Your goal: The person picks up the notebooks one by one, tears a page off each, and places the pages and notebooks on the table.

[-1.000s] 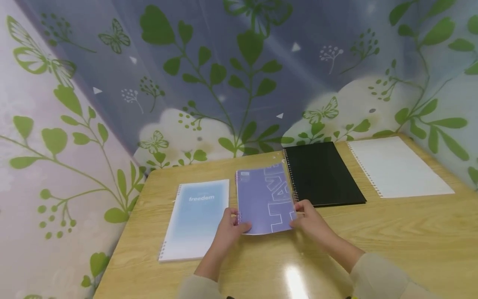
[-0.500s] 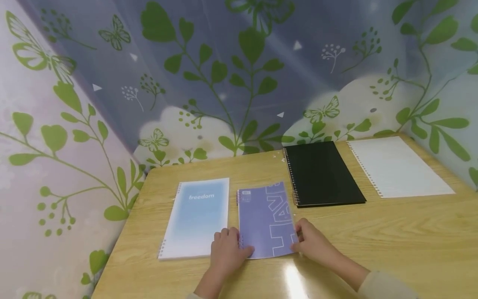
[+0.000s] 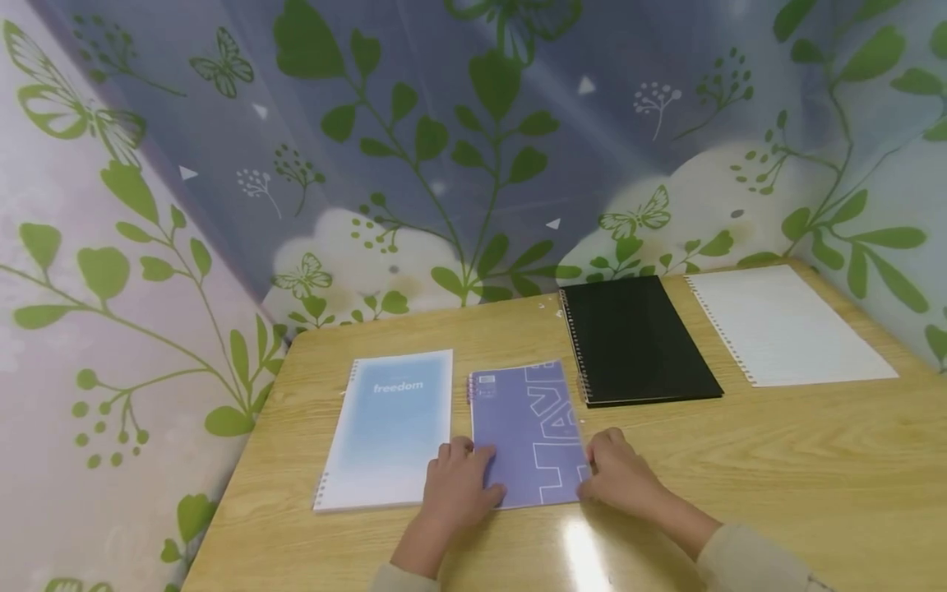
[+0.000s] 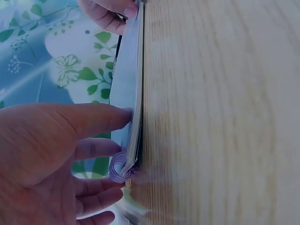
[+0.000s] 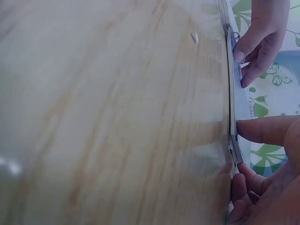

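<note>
A purple spiral notebook (image 3: 521, 432) with white outlined letters lies on the table between both hands. My left hand (image 3: 455, 489) is at its lower left corner, with thumb and index finger resting on the cover. In the left wrist view, its other fingers extend past the purple coil (image 4: 118, 171), beside the binding. My right hand (image 3: 625, 477) holds the lower right edge, thumb on the cover and the other fingers curled at the side. The right wrist view catches the notebook (image 5: 240, 103) edge-on, low against the tabletop.
Left of the purple notebook lies a blue and white "freedom" notebook (image 3: 395, 440), close to my left hand. A black spiral notebook (image 3: 639, 341) and a white loose-leaf sheet (image 3: 787, 325) lie to the right. Patterned curtain (image 3: 414, 189) borders the wooden table (image 3: 777, 460) behind.
The purple notebook has come toward me, away from the black one, and down onto the table. My left index finger has since shifted onto the cover; my right hand keeps its hold.
</note>
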A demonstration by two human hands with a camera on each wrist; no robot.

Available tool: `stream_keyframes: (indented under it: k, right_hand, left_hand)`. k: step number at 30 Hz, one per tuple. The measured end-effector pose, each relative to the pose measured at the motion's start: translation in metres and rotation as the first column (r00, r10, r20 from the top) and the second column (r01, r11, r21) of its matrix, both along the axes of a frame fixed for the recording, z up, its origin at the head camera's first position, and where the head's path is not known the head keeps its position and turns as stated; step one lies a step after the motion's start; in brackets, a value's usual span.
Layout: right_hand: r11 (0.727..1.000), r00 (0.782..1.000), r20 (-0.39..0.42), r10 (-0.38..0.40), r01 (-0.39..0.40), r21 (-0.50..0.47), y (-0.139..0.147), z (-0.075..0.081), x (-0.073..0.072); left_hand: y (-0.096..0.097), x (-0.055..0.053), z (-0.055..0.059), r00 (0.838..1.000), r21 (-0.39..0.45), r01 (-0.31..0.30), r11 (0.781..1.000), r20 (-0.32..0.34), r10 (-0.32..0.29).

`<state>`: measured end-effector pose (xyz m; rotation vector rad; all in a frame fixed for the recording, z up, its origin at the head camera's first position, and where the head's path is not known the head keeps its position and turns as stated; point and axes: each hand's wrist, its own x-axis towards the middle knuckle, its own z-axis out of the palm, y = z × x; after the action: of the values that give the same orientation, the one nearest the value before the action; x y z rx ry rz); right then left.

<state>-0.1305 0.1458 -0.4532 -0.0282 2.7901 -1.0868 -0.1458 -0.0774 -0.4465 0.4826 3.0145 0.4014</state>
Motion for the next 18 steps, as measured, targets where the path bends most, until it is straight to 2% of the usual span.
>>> stream_keyframes:
  k: [6, 11, 14, 18]
  right_hand:
    - [1.000, 1.000, 0.016, -0.002, 0.002, -0.012, 0.001, 0.000, -0.001]
    - [0.993, 0.998, 0.056, -0.020, 0.026, -0.118, 0.001, 0.001, -0.004]
    - [0.968, 0.996, 0.078, -0.046, 0.063, -0.242, -0.001, 0.005, -0.005]
    - [0.910, 0.994, 0.098, -0.053, 0.088, -0.404, -0.004, 0.019, -0.002]
  left_hand:
    - [0.000, 0.002, 0.004, 1.000, -0.015, 0.017, 1.000, -0.006, -0.017]
    - [-0.001, 0.000, 0.006, 0.999, -0.027, 0.024, 0.999, -0.035, -0.025]
    - [-0.001, -0.004, 0.011, 0.999, -0.026, 0.032, 0.999, -0.041, -0.033]
    - [-0.002, -0.013, 0.025, 1.000, -0.003, 0.020, 1.000, 0.008, -0.020]
